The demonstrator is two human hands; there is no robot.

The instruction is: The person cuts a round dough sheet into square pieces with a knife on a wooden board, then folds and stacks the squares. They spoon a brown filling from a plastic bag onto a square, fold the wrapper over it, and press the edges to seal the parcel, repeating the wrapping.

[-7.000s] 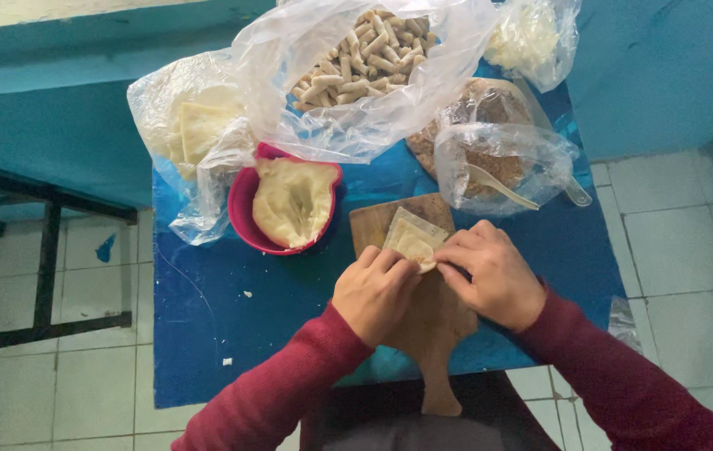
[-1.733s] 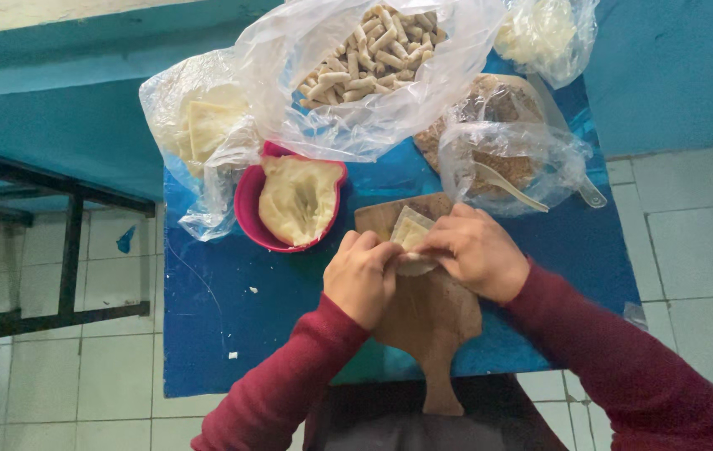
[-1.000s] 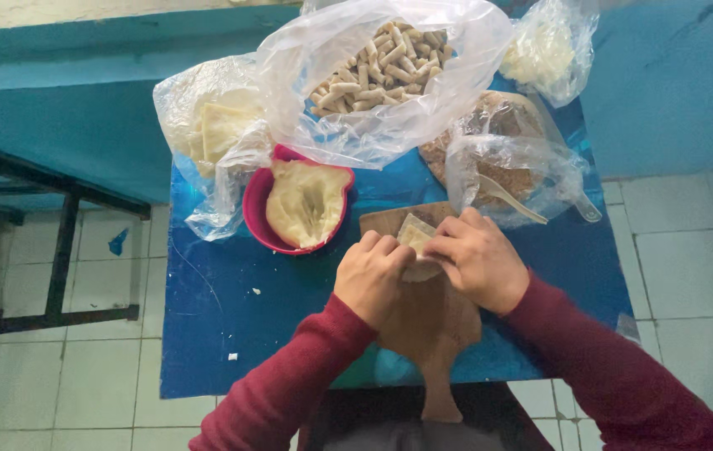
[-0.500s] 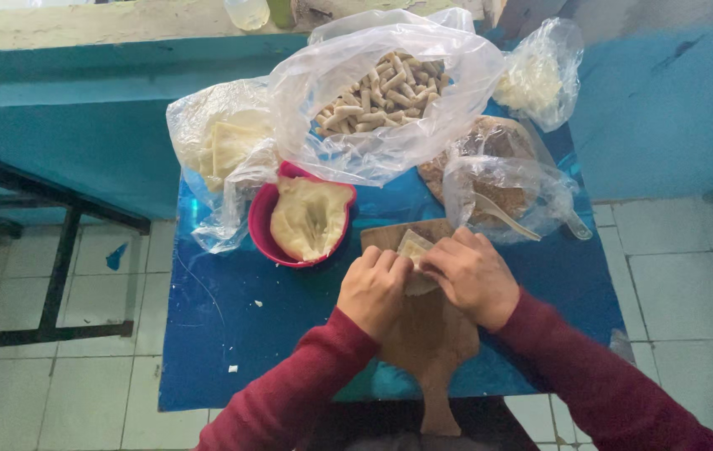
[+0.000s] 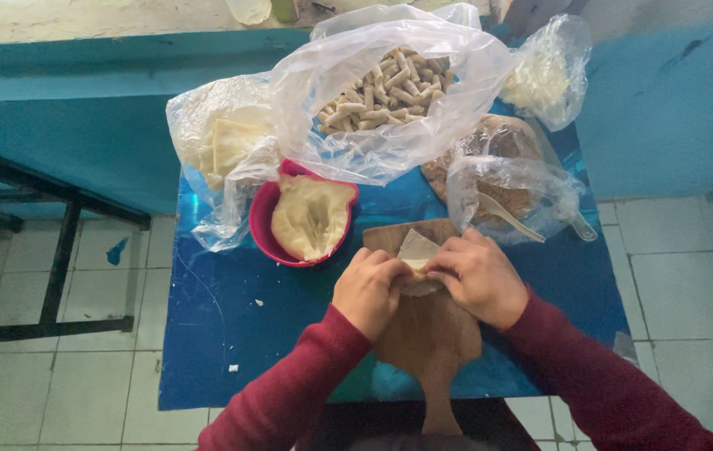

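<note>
Pinching a pale square pastry wrapper between them, left hand and right hand meet fingertip to fingertip over the wooden paddle board, equally near, wrapper corner pointing away.

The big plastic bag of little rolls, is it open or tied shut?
Open: the bag gapes at its mouth, and the rolls show uncovered inside.
</note>
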